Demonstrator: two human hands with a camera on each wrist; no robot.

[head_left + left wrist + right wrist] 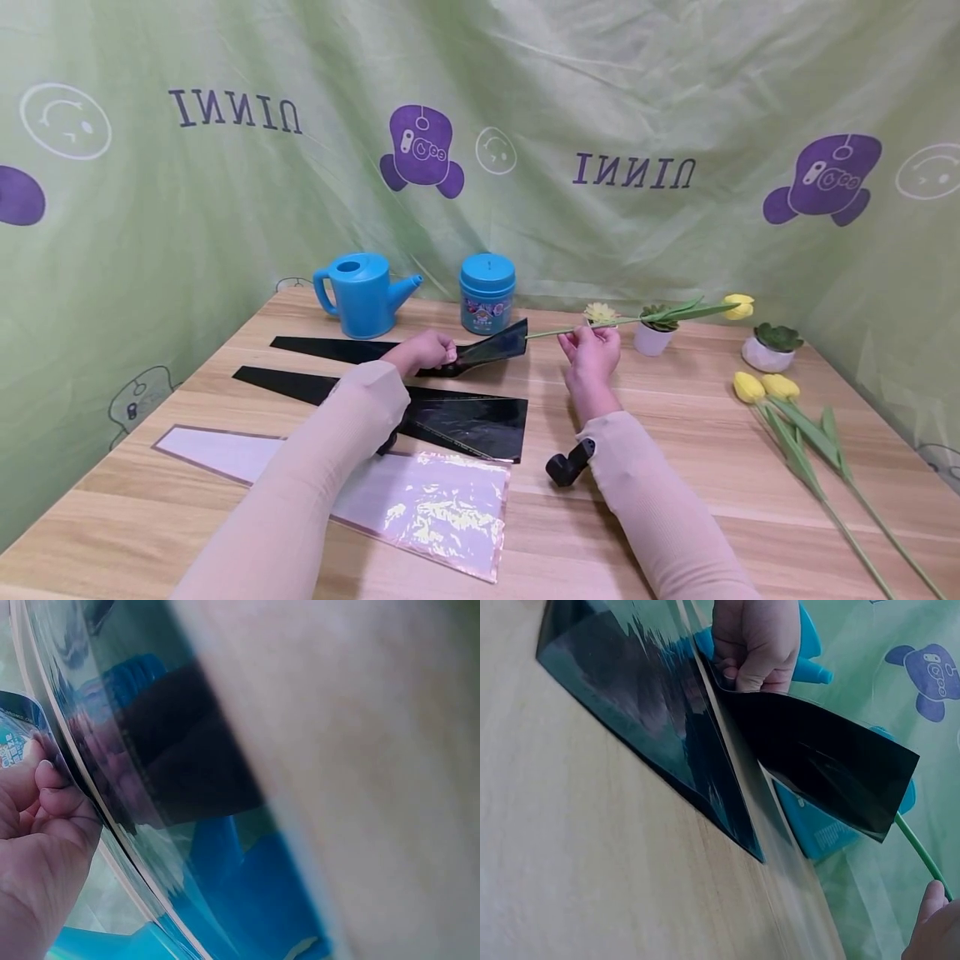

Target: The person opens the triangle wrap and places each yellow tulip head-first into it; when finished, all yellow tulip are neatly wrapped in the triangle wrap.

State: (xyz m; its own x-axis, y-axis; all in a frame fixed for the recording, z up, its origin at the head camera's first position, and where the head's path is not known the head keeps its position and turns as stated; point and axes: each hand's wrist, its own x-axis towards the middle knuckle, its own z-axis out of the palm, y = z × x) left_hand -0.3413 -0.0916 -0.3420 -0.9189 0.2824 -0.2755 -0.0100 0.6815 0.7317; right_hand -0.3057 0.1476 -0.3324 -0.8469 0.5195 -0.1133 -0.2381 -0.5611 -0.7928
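Observation:
My left hand (429, 352) pinches a black tapered flower sleeve (495, 346), its wide end raised off the table toward the right. In the left wrist view, curled fingers (56, 787) grip the sleeve's edge. My right hand (592, 362) pinches the green stem of a yellow tulip (738, 307), whose bloom points right. The stem's lower end reaches the wide end of the sleeve. In the right wrist view, the stem (921, 847) meets the sleeve's edge (825, 757), and its tip is hidden there. Another black sleeve (472, 421) lies flat in front of the left hand.
Nearer on the table (645, 533) lies a clear sleeve with a pinkish border (420, 508). Two yellow tulips (806, 442) lie at right. Behind stand a blue watering can (363, 296), a blue lidded tub (487, 296) and small potted succulents (654, 333).

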